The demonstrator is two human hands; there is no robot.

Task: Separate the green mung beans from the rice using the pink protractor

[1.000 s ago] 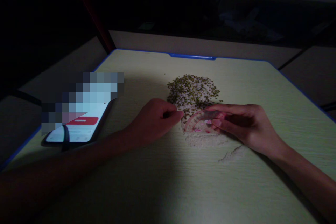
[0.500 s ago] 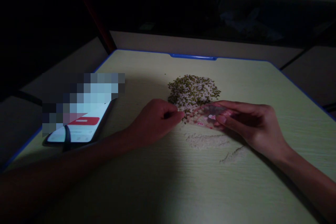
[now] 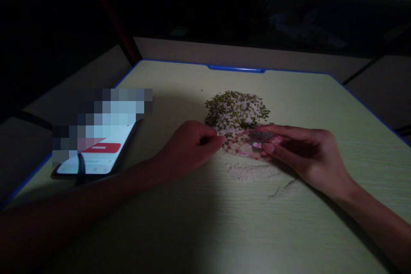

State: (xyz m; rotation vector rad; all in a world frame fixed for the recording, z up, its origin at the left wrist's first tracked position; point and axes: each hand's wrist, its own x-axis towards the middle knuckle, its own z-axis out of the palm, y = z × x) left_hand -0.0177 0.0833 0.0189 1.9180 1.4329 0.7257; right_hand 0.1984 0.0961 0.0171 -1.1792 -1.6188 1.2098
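Note:
A mixed heap of green beans and white grains lies on the pale tabletop, with both my hands at its near side. My right hand pinches a clear plastic piece with red print, thumb in front and fingers behind. It looks like a small bag or packet and overlaps the near edge of the heap. My left hand is closed, its thumb and index tips together by the left end of the plastic. Whatever is between those fingertips is hidden.
A thin streak of pale grains lies nearer to me, with a smaller streak beside it. To the left a lit phone rests on the table, partly pixelated, a dark strap across it. The table has a blue rim.
My right hand has shifted the plastic piece very slightly left and tilted it a little. My left hand has stayed in place.

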